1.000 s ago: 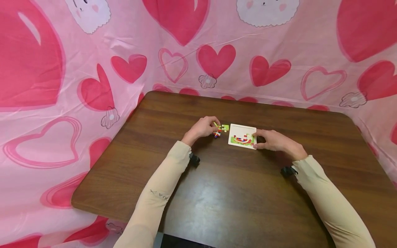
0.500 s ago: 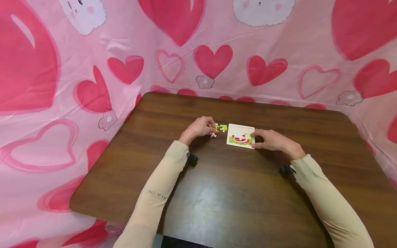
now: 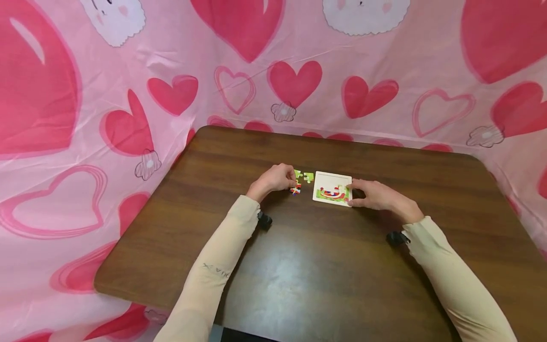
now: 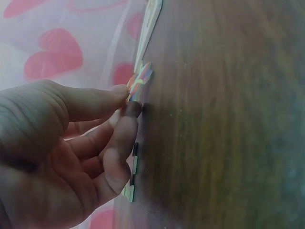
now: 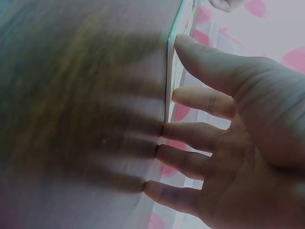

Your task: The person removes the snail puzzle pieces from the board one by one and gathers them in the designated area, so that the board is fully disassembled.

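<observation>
My left hand (image 3: pixel 278 177) pinches a multicoloured jigsaw piece (image 4: pixel 138 83) between thumb and index finger, tilted close over the table. Its other fingers curl loosely below. Beside these fingertips, a green jigsaw piece (image 3: pixel 308 177) and another green one (image 3: pixel 298 174), partly behind the hand, lie on the table. To their right is a white puzzle tray (image 3: pixel 332 177), its lower part filled with red, blue and green picture pieces. My right hand (image 3: pixel 376 194) touches the tray's right side with thumb and index fingertips, fingers spread and nearly straight; its other fingertips rest on the table.
The brown wooden table (image 3: pixel 307 266) has rounded corners. A pink heart-patterned cloth (image 3: pixel 239 42) hangs behind it and along the left side. A black wrist camera (image 3: pixel 265 221) sits under the left wrist, another camera (image 3: pixel 397 238) under the right.
My left hand has shifted slightly among the loose pieces, and the multicoloured piece now shows at its fingertips, slightly lower. The right hand stays at the tray's edge. The view shifts slightly.
</observation>
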The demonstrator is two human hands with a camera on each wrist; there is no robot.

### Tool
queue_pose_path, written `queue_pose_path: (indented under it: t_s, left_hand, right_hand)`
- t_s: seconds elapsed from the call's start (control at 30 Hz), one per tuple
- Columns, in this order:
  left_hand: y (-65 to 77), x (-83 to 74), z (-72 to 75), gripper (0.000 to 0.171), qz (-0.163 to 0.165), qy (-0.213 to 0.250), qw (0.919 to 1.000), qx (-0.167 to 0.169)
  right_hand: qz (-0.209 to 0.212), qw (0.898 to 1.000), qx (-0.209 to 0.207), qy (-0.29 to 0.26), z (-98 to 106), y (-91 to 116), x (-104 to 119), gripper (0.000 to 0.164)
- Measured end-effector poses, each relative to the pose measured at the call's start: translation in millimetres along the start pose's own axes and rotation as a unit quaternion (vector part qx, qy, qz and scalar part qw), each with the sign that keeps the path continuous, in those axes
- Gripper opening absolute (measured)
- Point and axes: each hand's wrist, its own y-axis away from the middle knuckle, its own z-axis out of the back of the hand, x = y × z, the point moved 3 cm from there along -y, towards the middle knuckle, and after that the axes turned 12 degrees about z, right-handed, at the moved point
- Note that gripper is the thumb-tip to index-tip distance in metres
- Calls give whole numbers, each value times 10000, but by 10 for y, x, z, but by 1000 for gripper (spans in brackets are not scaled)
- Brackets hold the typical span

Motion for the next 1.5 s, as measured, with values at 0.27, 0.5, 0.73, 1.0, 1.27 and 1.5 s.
queue_pose_path:
  t_s: [0.27, 0.5, 0.73, 1.0, 1.27, 1.5]
  left_hand:
    - [17, -25, -20, 11, -40, -208, 9998, -16]
    - [32, -25, 0, 12, -89, -389, 9990, -190]
    - [31, -22, 15, 14, -104, -350, 9992, -152]
    - [42, 34, 110, 17, 52, -194, 9989, -423]
    - [86, -106, 42, 16, -380, -362, 9986, -45]
    - [126, -173, -93, 16, -564, -214, 9977, 313]
  right_hand:
    - [82, 9999, -61, 68, -13, 42, 17, 64]
    - [78, 10000, -43, -3, -47, 25, 20, 65]
    - [-42, 10000, 13, 2, -48, 48, 30, 64]
    - [84, 9999, -49, 82, -57, 35, 61, 64]
    - [-24, 9999, 47, 86, -2, 36, 56, 66]
    - [76, 9999, 90, 91, -21, 19, 80, 67]
